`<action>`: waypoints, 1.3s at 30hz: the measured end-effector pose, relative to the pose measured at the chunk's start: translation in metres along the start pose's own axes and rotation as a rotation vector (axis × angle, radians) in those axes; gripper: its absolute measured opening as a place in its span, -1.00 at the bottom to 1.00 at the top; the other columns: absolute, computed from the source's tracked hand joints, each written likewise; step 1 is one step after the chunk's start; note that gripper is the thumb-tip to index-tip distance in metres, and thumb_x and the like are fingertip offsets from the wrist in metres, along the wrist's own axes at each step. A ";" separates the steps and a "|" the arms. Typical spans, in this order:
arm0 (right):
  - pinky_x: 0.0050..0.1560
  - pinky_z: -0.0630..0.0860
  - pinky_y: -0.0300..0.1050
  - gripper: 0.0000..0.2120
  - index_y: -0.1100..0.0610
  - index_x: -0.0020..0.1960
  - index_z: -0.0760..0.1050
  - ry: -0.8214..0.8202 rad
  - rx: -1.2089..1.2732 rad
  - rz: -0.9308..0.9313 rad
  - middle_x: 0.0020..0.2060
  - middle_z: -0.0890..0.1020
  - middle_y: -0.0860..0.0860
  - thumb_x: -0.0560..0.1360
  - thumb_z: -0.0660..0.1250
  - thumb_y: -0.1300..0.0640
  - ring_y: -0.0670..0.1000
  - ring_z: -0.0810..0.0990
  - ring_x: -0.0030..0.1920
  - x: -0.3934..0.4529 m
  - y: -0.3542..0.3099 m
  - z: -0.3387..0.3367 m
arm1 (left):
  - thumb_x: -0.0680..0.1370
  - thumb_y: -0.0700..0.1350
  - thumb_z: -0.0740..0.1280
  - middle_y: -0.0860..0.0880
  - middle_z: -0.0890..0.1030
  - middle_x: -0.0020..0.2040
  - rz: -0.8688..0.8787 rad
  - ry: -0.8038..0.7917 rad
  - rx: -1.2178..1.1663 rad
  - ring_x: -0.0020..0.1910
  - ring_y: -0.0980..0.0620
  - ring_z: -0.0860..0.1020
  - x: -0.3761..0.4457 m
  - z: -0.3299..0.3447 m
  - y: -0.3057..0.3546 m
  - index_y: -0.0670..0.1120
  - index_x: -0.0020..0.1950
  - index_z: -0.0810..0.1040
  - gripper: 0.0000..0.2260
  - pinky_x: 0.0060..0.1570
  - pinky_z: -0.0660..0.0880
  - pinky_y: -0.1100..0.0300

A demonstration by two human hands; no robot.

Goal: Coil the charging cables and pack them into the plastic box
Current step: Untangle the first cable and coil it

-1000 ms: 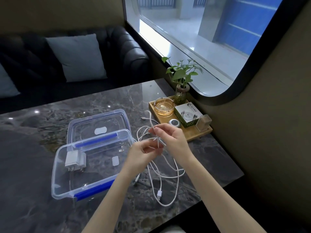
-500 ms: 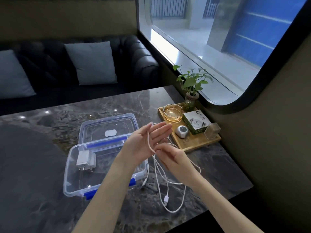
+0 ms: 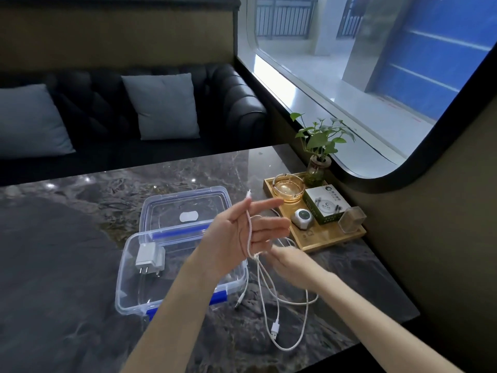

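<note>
A white charging cable (image 3: 250,230) runs down across the palm of my raised left hand (image 3: 236,238). Its small plug pokes up past my thumb, which seems to pin it, and the fingers are straight. Just below, my right hand (image 3: 287,265) pinches the same cable where it leaves the palm. The remainder hangs to the table in loose loops (image 3: 293,302), with a USB plug (image 3: 274,328) lying near the front edge. The clear plastic box (image 3: 126,267) with blue clips stands open to the left, partly hidden by my left forearm. It holds a white wall charger (image 3: 149,255).
The box's lid (image 3: 185,208) lies flat behind the box. A wooden tray (image 3: 330,238) on the right carries a glass ashtray, a small white gadget, a printed carton, a clear holder and a potted plant. A black sofa with grey cushions stands behind the marble table.
My left hand opened out and rose palm-up with the cable laid across it. My right hand dropped below it, still on the cable. The camera tilted upward.
</note>
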State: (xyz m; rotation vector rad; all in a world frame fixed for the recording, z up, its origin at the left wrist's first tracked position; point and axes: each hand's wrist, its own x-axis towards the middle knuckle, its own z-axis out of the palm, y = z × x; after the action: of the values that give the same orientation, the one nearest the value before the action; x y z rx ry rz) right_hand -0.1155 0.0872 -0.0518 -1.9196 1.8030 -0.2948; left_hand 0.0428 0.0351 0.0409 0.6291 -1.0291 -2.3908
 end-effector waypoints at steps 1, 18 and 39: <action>0.03 0.52 0.10 -0.71 0.18 0.11 0.45 -0.020 0.015 0.009 -0.01 0.63 0.17 0.56 0.08 0.04 0.16 0.59 -0.02 0.008 0.001 -0.008 | 0.60 0.02 -0.06 -0.09 0.72 -0.24 -0.006 0.024 0.073 -0.24 0.00 0.68 -0.002 0.001 -0.005 -0.11 0.07 0.62 -0.53 -0.32 0.58 0.25; -0.38 0.41 -0.29 -0.74 0.19 -0.25 0.54 0.474 0.154 -0.206 -0.44 0.58 0.01 0.50 0.30 0.02 -0.08 0.48 -0.45 -0.001 -0.073 -0.060 | 0.62 -0.08 0.03 -0.18 0.70 -0.25 -0.046 0.326 -0.412 -0.28 -0.03 0.69 0.006 -0.016 -0.031 -0.28 -0.01 0.54 -0.63 -0.24 0.62 0.14; -0.32 0.41 -0.20 -0.78 0.27 -0.19 0.56 -0.127 0.096 -0.033 -0.35 0.60 0.06 0.48 0.30 0.11 -0.05 0.48 -0.38 0.020 -0.019 -0.032 | 0.63 -0.04 -0.04 -0.07 0.68 -0.42 -0.158 0.281 0.440 -0.74 0.17 0.23 -0.013 0.001 -0.045 -0.20 0.04 0.50 -0.62 -0.69 0.15 0.36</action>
State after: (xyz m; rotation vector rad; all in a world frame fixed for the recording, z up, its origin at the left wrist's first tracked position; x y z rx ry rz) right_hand -0.1116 0.0613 -0.0184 -1.8595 1.6469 -0.2596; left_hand 0.0420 0.0708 0.0101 1.2026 -1.4300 -2.1233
